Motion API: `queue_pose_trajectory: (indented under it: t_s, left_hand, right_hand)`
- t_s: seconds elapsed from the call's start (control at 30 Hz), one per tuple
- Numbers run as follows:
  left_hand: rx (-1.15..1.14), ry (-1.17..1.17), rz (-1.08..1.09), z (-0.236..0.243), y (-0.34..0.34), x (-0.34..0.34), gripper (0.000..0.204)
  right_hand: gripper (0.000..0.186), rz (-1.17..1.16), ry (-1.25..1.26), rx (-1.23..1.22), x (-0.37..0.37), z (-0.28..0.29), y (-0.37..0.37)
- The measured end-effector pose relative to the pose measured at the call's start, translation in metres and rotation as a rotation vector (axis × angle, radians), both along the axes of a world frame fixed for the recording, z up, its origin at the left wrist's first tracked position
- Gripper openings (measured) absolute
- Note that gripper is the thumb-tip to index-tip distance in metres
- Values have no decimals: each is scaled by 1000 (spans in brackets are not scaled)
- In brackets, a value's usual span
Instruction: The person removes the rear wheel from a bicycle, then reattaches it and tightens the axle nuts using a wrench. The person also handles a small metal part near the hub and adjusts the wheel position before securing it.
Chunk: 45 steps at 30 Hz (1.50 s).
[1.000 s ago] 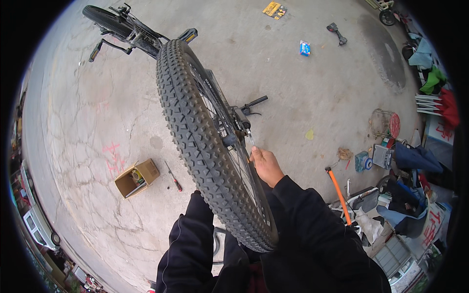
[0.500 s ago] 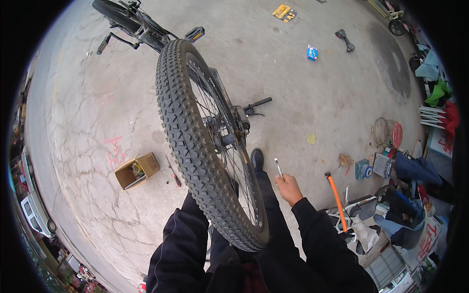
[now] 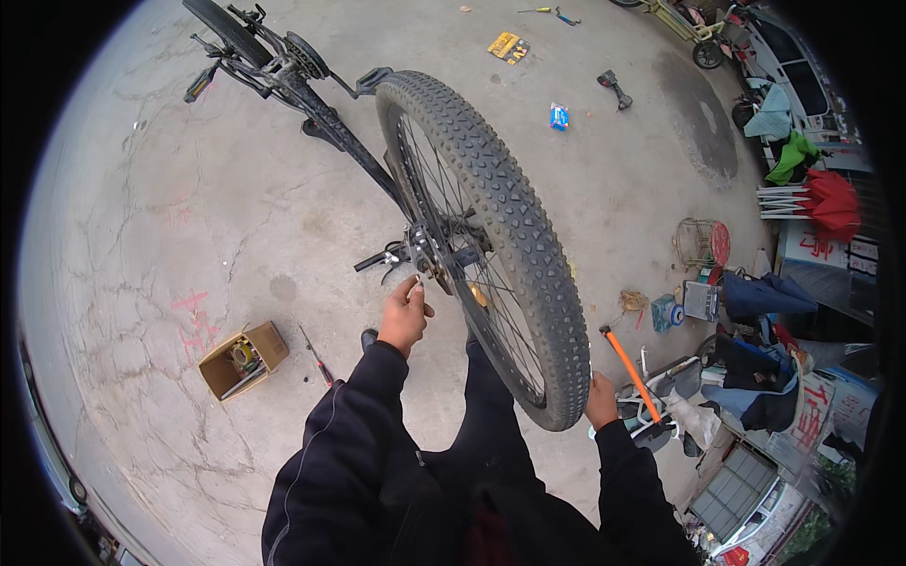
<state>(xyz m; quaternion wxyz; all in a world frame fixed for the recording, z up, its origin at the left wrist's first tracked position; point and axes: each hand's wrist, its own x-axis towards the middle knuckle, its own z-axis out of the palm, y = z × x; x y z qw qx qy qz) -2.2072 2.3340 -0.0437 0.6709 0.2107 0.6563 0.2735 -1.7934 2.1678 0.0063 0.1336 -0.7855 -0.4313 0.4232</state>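
A bicycle stands upside down before me, its knobby front tyre (image 3: 510, 179) raised close to my body. My left hand (image 3: 404, 319) has reached the left side of the wheel by the axle and fork end (image 3: 427, 259), with thumb and forefinger pinched together. A small pale tip shows at those fingers, too small to name. On the other side of the tyre, my right hand (image 3: 601, 401) is closed right beside the tread. The wrench it held a moment before is mostly hidden along the tyre's edge. The handlebar grip (image 3: 370, 262) lies low near the ground.
An open cardboard box (image 3: 274, 344) of tools and a red-handled screwdriver (image 3: 325, 371) lie at left. Ahead are a power drill (image 3: 615, 91), a blue packet (image 3: 560, 117) and a yellow sheet (image 3: 509, 47). An orange tube (image 3: 630, 373) and clutter line the right.
My left hand has come into view at the axle. The wheel has swung rightward in view and tilts the other way; my right hand has moved lower, next to the tyre.
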Motion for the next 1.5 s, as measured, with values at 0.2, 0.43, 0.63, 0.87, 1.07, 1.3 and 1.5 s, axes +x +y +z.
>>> queue_pose_trajectory:
  t_s: [0.2, 0.43, 0.63, 0.87, 1.07, 1.3, 1.5]
  left_hand:
    - [235, 327, -230, -48, -63, -118, 38]
    - [29, 658, -386, -93, -197, -308, 33]
    - [-249, 567, -374, -64, -283, -370, 30]
    - [-199, 519, -441, 16, -236, -371, 23]
    - [85, 488, -319, 63, -55, -372, 17]
    - [345, -4, -1023, 127, 141, -227, 12]
    - [346, -508, -1346, 164, 148, -118, 12]
  right_hand:
    - [37, 114, -265, -320, -51, 15, -126]
    - [38, 112, -199, -309, -142, 14, -183]
    - [38, 36, -125, -197, -175, -2, -170]
    - [38, 4, -144, -228, -209, -68, -137]
    - [36, 107, -110, -235, -239, -26, -59]
    - [35, -48, 27, 234, -304, 92, 43]
    - [39, -496, 166, 485, -416, 141, 85]
